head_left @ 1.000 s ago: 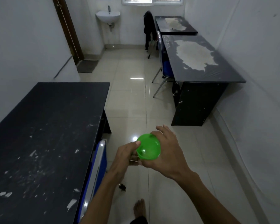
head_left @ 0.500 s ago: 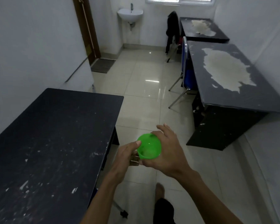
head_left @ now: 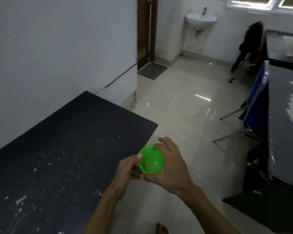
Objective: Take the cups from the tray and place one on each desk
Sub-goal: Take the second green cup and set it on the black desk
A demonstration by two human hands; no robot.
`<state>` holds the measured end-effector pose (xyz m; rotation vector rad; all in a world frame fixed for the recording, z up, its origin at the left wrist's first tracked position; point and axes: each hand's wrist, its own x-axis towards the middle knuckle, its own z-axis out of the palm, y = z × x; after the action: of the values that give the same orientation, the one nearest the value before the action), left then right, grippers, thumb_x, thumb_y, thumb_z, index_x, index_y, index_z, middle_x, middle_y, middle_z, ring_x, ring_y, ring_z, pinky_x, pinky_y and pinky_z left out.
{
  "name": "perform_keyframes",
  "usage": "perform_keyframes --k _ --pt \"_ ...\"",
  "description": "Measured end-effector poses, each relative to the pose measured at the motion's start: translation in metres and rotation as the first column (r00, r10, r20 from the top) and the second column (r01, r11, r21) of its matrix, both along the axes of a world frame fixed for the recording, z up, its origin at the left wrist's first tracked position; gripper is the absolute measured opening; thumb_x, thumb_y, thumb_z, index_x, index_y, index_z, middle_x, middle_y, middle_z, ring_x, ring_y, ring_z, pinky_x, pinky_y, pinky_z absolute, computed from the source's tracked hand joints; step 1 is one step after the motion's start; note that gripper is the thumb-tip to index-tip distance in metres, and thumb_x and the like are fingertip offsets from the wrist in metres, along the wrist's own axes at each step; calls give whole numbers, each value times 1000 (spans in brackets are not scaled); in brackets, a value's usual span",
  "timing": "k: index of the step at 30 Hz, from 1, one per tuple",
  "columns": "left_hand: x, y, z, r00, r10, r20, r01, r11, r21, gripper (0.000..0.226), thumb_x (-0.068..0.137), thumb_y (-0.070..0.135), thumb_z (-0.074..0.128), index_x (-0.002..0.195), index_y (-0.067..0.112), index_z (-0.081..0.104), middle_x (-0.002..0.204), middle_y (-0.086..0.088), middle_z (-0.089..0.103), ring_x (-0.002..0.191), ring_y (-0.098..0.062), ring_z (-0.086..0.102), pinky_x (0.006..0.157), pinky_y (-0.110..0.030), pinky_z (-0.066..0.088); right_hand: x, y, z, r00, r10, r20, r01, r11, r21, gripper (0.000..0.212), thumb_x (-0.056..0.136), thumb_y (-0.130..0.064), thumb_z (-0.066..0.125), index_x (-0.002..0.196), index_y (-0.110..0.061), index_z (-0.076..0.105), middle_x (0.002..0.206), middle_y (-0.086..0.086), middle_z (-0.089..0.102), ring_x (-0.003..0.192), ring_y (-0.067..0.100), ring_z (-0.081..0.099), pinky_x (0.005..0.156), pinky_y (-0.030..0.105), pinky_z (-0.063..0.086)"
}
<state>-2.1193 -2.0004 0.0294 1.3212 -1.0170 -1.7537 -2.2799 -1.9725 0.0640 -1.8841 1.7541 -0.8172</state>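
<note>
A green plastic cup [head_left: 150, 162] is held in the air between both hands, its opening turned toward me. My right hand [head_left: 171, 168] wraps round its far side with the fingers partly spread. My left hand [head_left: 128, 171] pinches the near rim with thumb on top. The cup hangs just past the right edge of a black scuffed desk [head_left: 57, 157] on my left. A second dark desk [head_left: 287, 125] with a pale worn patch stands at the right, and a third desk [head_left: 284, 43] is behind it. No tray is in view.
A blue chair [head_left: 255, 105] is pushed against the right desk, and a chair draped with a dark jacket [head_left: 250, 46] stands further back. A wall sink [head_left: 200, 19], a brown door [head_left: 145, 31] and a floor mat [head_left: 153, 70] lie at the far end. Glossy tiles run between the desks.
The view has swung left and moved forward, so the left desk now fills more of the frame. Both hands keep holding the green cup in the same way.
</note>
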Motion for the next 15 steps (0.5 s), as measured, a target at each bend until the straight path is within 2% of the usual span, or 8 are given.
perform_keyframes --k 3,6,10,15 --pt "5 -18 -2 996 91 -21 -90 995 36 66 62 55 65 102 2 71 103 -29 70 86 -37 68 65 -35 55 3 -37 -8 996 89 -27 -89 996 18 89 46 -66 73 124 -27 53 142 -2 45 144 13 20 113 45 29" --pt "16 -36 -4 978 206 -34 -204 978 36 72 61 55 66 103 -4 67 103 -35 66 80 -32 65 59 -32 55 14 -71 -12 982 188 -19 -188 982 8 89 46 -66 73 122 -25 55 140 0 48 144 15 21 113 44 30" --pt "35 -58 -8 953 299 -39 -297 954 43 63 68 50 64 104 -1 69 106 -35 65 80 -29 65 58 -29 55 37 -114 -20 956 292 -20 -291 956 22 90 44 -66 73 122 -24 55 137 -1 49 144 14 21 115 46 25" --pt "72 -79 -9 927 375 -17 -375 927 32 63 68 52 62 105 0 69 96 -29 69 74 -24 67 57 -27 54 75 -150 -18 909 416 -17 -415 909 48 91 48 -62 76 126 -22 52 147 -1 38 145 15 17 118 47 22"
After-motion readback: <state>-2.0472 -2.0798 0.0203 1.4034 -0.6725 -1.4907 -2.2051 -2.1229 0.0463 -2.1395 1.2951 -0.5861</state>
